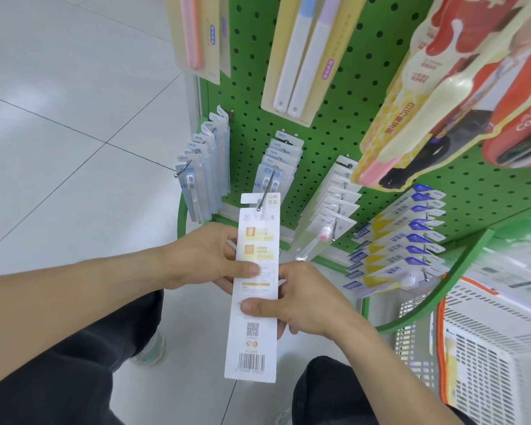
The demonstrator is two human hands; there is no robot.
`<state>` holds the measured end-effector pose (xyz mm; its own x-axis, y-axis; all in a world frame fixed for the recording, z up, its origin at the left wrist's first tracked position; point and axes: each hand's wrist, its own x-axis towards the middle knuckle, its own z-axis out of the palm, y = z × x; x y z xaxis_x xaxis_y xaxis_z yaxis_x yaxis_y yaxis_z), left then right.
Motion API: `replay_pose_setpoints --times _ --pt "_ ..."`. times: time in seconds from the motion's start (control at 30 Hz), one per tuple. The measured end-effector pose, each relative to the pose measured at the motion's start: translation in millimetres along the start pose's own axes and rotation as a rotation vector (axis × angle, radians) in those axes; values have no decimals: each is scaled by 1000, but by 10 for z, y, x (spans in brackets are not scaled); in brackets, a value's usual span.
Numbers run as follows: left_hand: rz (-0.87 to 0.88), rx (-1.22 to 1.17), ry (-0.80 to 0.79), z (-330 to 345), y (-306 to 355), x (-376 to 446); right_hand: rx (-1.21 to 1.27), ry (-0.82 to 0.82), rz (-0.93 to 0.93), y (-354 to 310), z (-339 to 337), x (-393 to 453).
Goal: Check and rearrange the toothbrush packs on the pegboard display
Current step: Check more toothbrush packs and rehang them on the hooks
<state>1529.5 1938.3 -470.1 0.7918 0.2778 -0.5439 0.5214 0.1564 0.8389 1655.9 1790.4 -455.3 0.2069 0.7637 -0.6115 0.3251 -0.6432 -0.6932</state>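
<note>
Toothbrush pack, a long white card with its printed back facing up (253,289), sits low in front of the green perforated metal pegboard (328,124), its hang tab threaded on the tip of a thin metal peg hook (265,191). A yellow panel, a QR code and a barcode run down the card; the brush itself is on the hidden side.

Both hands hold this pack. The left hand (209,256) grips the left edge around the card's middle, thumb lying across the printed face and fingers curled behind. The right hand (295,305) grips the right edge slightly lower, thumb pressed flat on the face above the QR code, fingers wrapped under the card.

Behind the held pack, on the same hook, hangs a row of pale blue-and-clear blister packs (278,161). To the left, another row of clear blister packs marked NEW (203,167) hangs on its own hook at the board's edge. To the right come a row of plain white-backed packs (337,197) and then a row of white, blue and yellow packs (402,240). Higher up hang a cream card with two pastel brushes (307,56), a cream card with a pink brush (196,35), and large red and yellow character packs (460,87).

A white slotted plastic basket (478,348) stands at lower right beside a curved green rail (436,289). Dark trouser legs and a pale shoe show over the grey tiled floor (74,118).
</note>
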Motion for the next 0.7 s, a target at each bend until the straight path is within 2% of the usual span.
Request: replay_pose_setpoints --times 0.13,0.27,0.37,0.53,0.7 --pt "-10 29 -27 63 -47 13 -7 54 48 -4 -31 21" --pt "-46 139 -145 105 -97 0 20 195 51 -1 -88 18" --pt "-70 157 -175 107 -95 7 55 271 65 4 -84 34" --pt "-85 270 -267 71 -110 -20 251 472 -57 -5 -110 83" --pt "60 367 -182 147 -122 -31 269 506 -153 -9 -148 76"
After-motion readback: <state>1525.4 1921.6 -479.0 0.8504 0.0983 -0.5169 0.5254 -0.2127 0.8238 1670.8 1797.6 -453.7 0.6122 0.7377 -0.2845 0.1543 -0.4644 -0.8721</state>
